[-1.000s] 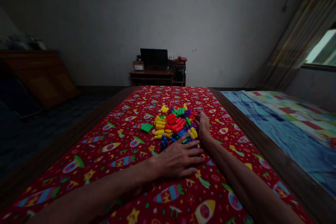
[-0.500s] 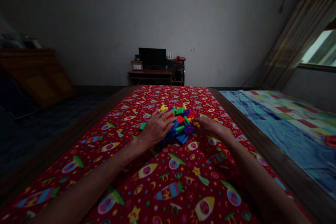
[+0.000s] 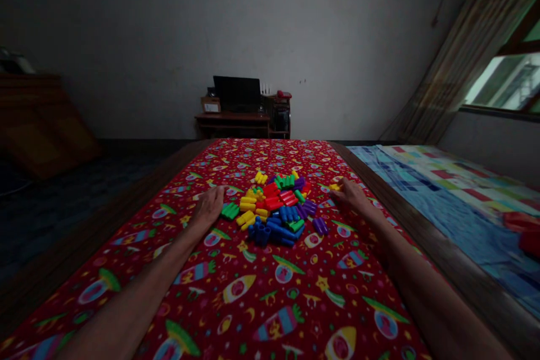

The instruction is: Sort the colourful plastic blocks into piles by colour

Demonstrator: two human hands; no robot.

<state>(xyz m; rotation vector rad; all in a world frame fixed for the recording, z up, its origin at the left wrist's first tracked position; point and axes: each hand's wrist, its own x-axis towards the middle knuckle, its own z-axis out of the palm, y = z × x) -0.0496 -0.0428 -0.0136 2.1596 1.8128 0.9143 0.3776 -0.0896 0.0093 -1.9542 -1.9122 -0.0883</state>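
Note:
A loose pile of plastic building blocks (image 3: 274, 202) in red, yellow, green, blue and purple lies on the red patterned cloth (image 3: 270, 304). My left hand (image 3: 210, 205) rests on the cloth at the pile's left side, fingers loosely bent and nothing seen in them. Close by its fingertips is a green block (image 3: 230, 211). To the right of the pile, my right hand (image 3: 353, 197) has a yellow block (image 3: 335, 187) at its fingertips, partly hidden by the fingers. A purple block (image 3: 320, 226) lies apart at the near right of the pile.
The cloth covers a long table with dark wooden edges (image 3: 405, 225). Beyond its far end stands a desk (image 3: 232, 118) with a black monitor (image 3: 237, 93). A bed with blue and chequered covers (image 3: 405, 180) is on the right, a wooden cabinet (image 3: 37, 129) on the left.
My left hand has come off the pile and moved left onto the cloth. My right hand has moved right, away from the pile, with the yellow block. The blocks are more spread out.

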